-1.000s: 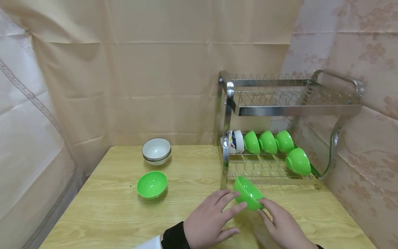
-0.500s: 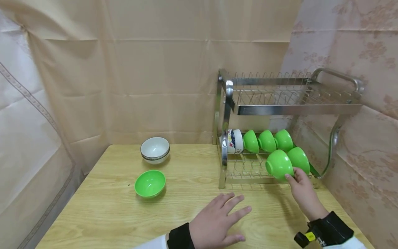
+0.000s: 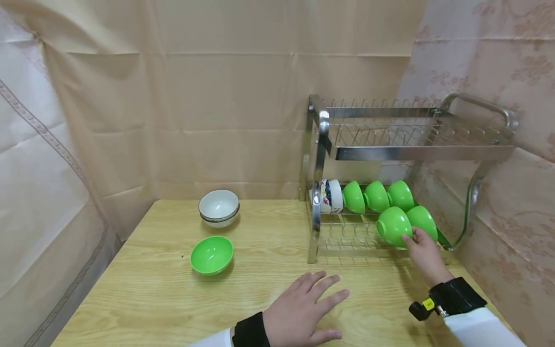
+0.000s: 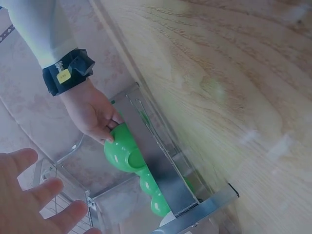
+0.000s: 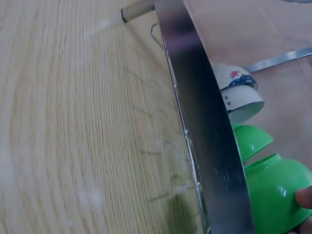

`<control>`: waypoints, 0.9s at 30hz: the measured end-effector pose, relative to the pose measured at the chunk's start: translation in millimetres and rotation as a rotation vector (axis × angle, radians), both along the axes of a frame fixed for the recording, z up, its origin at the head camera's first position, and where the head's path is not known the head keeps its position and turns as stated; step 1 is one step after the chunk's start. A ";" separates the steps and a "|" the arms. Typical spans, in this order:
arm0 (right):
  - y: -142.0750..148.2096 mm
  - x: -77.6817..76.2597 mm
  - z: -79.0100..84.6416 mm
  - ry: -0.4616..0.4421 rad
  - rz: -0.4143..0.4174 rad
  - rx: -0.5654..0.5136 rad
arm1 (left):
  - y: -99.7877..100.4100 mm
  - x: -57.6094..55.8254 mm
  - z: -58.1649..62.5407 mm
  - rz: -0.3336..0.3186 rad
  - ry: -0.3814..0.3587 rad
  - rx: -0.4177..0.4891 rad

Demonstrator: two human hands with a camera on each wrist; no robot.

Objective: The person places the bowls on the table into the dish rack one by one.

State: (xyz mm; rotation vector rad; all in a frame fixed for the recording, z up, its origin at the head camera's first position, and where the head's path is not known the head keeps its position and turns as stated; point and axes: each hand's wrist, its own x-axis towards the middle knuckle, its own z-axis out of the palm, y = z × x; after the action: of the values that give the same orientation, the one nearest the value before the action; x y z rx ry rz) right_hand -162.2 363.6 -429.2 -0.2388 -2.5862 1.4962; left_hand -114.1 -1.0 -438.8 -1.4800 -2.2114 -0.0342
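Note:
My right hand [image 3: 427,255] pinches the rim of a green bowl [image 3: 393,225], which stands tilted on its side at the front of the rack's lower tier. Just right of it leans another green bowl [image 3: 422,221], partly hidden by the held one. In the right wrist view, the thumb [image 5: 304,197] lies against the green bowl [image 5: 278,195]. My left hand [image 3: 301,308] hovers over the table with fingers spread, holding nothing. Behind the held bowl, several green bowls [image 3: 376,196] stand in a row beside two white patterned bowls [image 3: 331,196].
The two-tier metal dish rack [image 3: 416,153] stands at the table's back right, its steel front bar [image 5: 209,122] close to the right hand. On the left of the wooden table [image 3: 143,289] sit a green bowl [image 3: 212,255] and stacked white bowls [image 3: 218,208]. Cloth [image 3: 230,96] hangs behind.
My right hand has carried the green bowl from in front of the rack rightward and onto its lower tier. The left hand has come away from that bowl and stays over the table.

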 end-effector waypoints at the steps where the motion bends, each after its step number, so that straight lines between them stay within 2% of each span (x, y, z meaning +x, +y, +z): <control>1: 0.7 -1.5 -0.6 0.002 0.002 0.004 | -0.4 -0.2 -0.4 -0.002 -0.003 0.004; 7: 3.8 -8.4 -3.7 0.022 -0.004 0.028 | -1.3 -1.4 -1.9 -0.001 -0.005 0.009; 14: 8.7 -10.8 -3.3 -0.019 -0.001 0.051 | -2.1 -1.6 -2.4 0.012 -0.003 0.008; 18: 11.2 -11.9 -4.9 -0.026 0.001 0.119 | -2.9 -1.5 -2.9 0.010 -0.009 0.013; 27: 11.7 -13.1 -11.3 0.017 -0.001 0.308 | -4.4 -0.8 -3.1 0.020 -0.023 0.010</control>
State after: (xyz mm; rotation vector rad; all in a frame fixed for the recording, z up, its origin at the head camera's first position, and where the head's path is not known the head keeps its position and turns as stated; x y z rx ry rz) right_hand -175.2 375.4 -440.4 -0.1889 -2.7527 1.0711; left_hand -114.9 -5.4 -441.8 -1.4593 -2.2401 -0.0559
